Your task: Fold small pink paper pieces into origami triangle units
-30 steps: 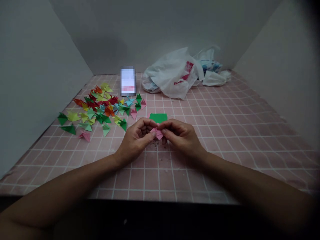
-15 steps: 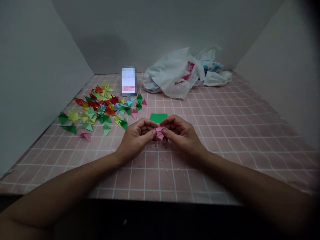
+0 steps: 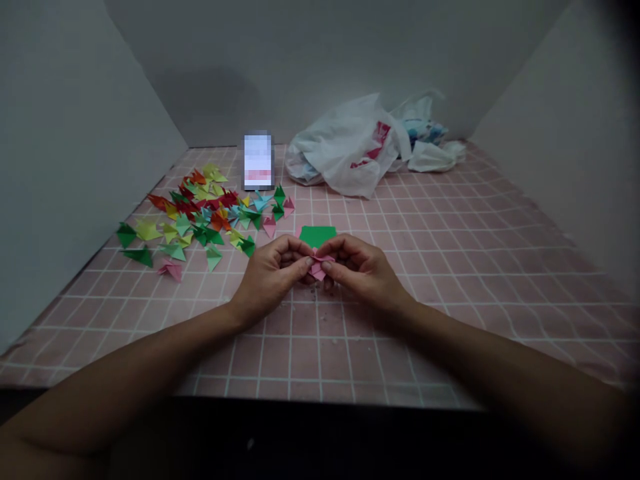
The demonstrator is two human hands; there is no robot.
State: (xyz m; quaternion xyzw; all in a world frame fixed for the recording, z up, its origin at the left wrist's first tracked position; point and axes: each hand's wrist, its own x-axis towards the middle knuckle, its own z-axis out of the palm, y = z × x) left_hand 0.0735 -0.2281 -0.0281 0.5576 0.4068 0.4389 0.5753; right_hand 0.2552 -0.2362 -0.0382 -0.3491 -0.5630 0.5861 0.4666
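Note:
A small folded pink paper piece point(image 3: 317, 266) is pinched between both hands just above the pink grid tablecloth point(image 3: 450, 253). My left hand point(image 3: 273, 273) grips its left side with thumb and curled fingers. My right hand point(image 3: 357, 267) grips its right side the same way. Right behind the hands lies a flat stack of green paper point(image 3: 317, 235). To the left spreads a pile of folded paper triangles point(image 3: 200, 213) in green, yellow, red, blue and pink.
A phone point(image 3: 258, 162) stands upright at the back near the wall. White plastic bags point(image 3: 360, 150) lie at the back right. Grey walls close in the table on three sides. Small paper crumbs dot the cloth below the hands.
The hands stay in place and keep working the pink piece; its folded shape between the fingertips has shifted slightly.

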